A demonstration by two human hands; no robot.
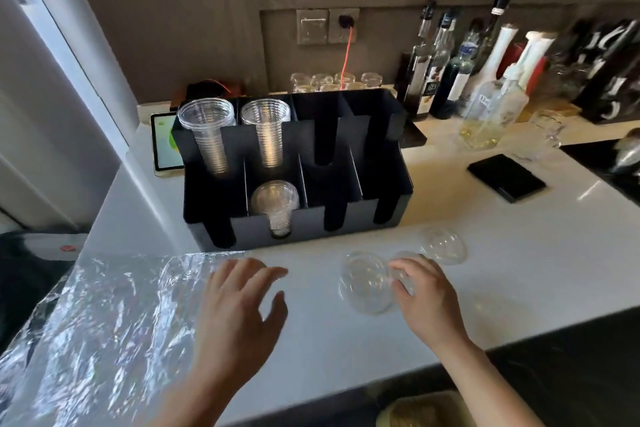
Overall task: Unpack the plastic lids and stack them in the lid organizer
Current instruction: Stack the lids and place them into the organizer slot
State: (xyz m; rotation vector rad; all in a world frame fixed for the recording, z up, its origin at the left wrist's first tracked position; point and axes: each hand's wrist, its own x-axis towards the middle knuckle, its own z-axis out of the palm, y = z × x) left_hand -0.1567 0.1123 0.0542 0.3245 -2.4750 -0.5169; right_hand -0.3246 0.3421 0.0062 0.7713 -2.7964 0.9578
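Observation:
The black lid organizer (388, 184) stands at the back of the white counter. Its second front slot holds a stack of clear dome lids (275, 203); two rear slots hold clear cup stacks (207, 128). My right hand (424, 298) grips a short stack of clear lids (367, 282) lying on its side on the counter. Another clear lid (445, 244) lies just beyond it. My left hand (239, 312) hovers open over the counter, beside the crumpled clear plastic wrapper (104, 315) at the left.
Bottles (450, 69) and glasses line the back wall on the right. A black flat object (507, 177) lies right of the organizer, a tablet (165, 146) leans left of it. The counter's front edge runs just under my forearms.

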